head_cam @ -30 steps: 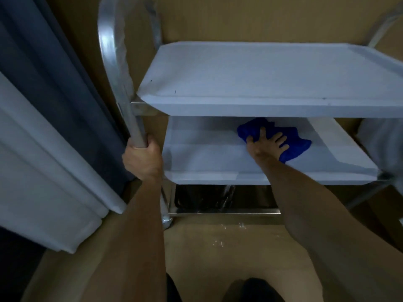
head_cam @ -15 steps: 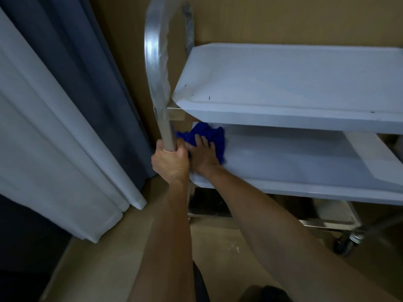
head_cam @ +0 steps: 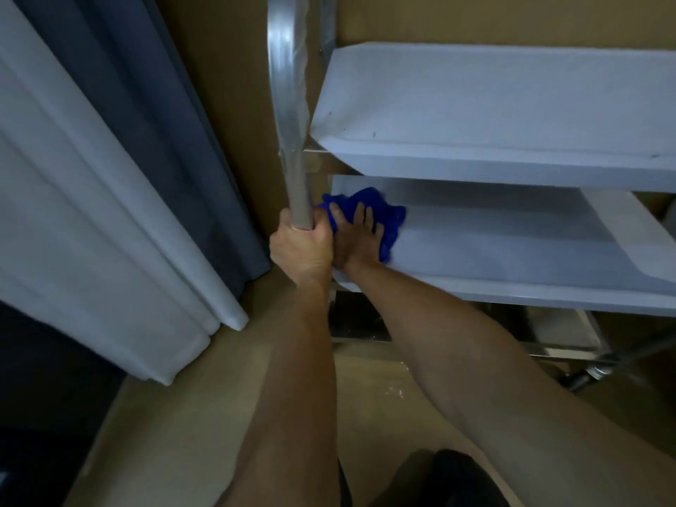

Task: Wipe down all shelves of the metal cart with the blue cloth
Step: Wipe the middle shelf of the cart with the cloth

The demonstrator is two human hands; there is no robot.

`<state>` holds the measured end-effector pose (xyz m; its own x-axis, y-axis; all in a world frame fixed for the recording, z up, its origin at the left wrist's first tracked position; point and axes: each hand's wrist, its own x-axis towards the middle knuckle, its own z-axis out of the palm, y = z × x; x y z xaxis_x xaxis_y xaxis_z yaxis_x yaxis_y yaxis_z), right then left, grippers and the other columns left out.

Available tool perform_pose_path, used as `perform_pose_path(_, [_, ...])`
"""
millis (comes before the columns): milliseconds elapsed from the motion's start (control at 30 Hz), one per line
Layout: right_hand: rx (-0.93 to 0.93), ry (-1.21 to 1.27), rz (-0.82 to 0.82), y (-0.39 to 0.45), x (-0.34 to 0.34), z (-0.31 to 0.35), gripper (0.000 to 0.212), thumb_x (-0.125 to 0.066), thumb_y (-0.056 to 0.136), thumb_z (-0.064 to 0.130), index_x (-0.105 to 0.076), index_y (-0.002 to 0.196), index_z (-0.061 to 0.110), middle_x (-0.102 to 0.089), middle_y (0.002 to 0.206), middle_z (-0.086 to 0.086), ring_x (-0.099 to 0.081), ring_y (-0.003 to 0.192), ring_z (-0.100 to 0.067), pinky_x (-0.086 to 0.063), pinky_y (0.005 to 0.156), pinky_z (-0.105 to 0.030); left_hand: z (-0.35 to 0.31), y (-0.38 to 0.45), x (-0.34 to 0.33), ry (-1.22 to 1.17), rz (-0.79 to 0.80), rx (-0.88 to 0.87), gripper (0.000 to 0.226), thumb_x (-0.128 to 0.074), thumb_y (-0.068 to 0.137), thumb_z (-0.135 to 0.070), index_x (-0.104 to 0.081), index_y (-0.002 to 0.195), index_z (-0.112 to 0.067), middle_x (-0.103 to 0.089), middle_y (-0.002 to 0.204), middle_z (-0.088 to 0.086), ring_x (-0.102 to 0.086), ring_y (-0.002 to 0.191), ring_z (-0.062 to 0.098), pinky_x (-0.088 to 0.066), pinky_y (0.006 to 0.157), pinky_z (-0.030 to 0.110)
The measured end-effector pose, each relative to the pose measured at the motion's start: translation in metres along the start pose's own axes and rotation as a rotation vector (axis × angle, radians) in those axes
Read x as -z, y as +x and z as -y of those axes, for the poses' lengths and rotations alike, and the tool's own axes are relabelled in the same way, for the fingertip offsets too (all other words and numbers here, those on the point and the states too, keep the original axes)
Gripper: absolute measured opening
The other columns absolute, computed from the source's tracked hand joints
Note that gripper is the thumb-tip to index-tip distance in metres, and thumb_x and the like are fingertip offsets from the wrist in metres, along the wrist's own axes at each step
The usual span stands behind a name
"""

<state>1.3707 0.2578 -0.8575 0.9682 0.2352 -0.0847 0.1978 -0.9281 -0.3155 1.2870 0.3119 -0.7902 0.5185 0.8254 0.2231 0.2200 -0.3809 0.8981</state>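
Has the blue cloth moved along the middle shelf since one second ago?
Yes. The blue cloth, under the right hand, went from mid-shelf to the left end of the middle shelf, beside the cart post.

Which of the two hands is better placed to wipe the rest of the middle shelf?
The right hand: it already presses the blue cloth on that shelf. The left hand grips the cart post.

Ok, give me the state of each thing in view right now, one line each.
Blue cloth: bunched, pressed flat on the middle shelf at its left end.
Right hand: fingers straight, pressing on the cloth.
Left hand: gripping the cart post.
Cart post: upright, held.
Middle shelf: bare apart from the cloth.
Top shelf: bare.
Bottom shelf: mostly hidden.
Curtain: hanging beside the cart.
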Motion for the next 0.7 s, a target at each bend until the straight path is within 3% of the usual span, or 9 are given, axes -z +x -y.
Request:
perform_pose_path(133, [0.0,0.04,-0.046,0.049,-0.004,0.012,0.064,-0.029,0.098,0.061,-0.012,0.156,0.041,-0.001,0.165,-0.019,0.003,0.151,-0.039,-0.003,0.118,-0.057,0.007,0.005,-0.006,-0.021,-0.035,-0.008,0.036,-0.052,0.07,-0.048,-0.059,0.074,-0.014,-0.056,0.061,0.0,-0.057,0.06,0.023,-0.045,0.058,0.03])
perform_pose_path(233, [0.02,0.017,-0.1,0.064,-0.002,0.012,0.055,-0.035,0.099,0.053,-0.031,0.151,0.036,-0.02,0.16,-0.018,-0.015,0.147,-0.038,-0.012,0.115,-0.056,0.006,0.005,-0.006,-0.015,-0.031,-0.021,0.043,-0.048,0.069,-0.054,-0.059,0.075,-0.013,-0.055,0.059,-0.002,-0.054,0.056,0.018,-0.046,0.056,0.029])
perform_pose_path(300, [0.038,0.038,-0.114,0.053,0.002,0.006,0.051,-0.034,0.1,0.05,-0.038,0.148,0.034,-0.03,0.156,-0.016,-0.023,0.143,-0.034,-0.016,0.114,-0.053,0.004,0.003,-0.006,0.005,-0.035,-0.022,0.052,-0.04,0.066,-0.059,-0.06,0.076,-0.012,-0.058,0.061,0.002,-0.057,0.059,0.024,-0.049,0.059,0.032])
perform_pose_path(433, [-0.002,0.04,-0.12,0.001,0.009,-0.015,0.051,-0.03,0.101,0.05,-0.038,0.148,0.032,-0.033,0.156,-0.013,-0.027,0.143,-0.031,-0.019,0.115,-0.05,0.004,0.0,-0.007,0.022,-0.07,0.0,0.052,-0.042,0.069,-0.054,-0.066,0.084,-0.01,-0.068,0.076,0.016,-0.065,0.076,0.038,-0.053,0.07,0.042])
perform_pose_path(567, [-0.047,-0.003,-0.179,-0.075,0.011,-0.04,0.048,-0.032,0.101,0.049,-0.043,0.143,0.028,-0.04,0.152,-0.014,-0.032,0.14,-0.032,-0.024,0.113,-0.049,-0.003,-0.011,-0.001,0.028,-0.063,-0.002,0.037,-0.053,0.081,-0.042,-0.067,0.091,-0.009,-0.07,0.086,0.016,-0.066,0.083,0.036,-0.052,0.076,0.039])
perform_pose_path(700, [-0.105,-0.009,-0.184,-0.115,0.013,-0.058,0.053,-0.021,0.104,0.052,-0.035,0.151,0.03,-0.031,0.158,-0.015,-0.024,0.146,-0.033,-0.013,0.119,-0.05,-0.012,-0.023,0.008,0.132,-0.006,0.053,0.036,-0.055,0.09,-0.042,-0.059,0.104,-0.01,-0.067,0.097,0.012,-0.064,0.091,0.029,-0.044,0.075,0.034])
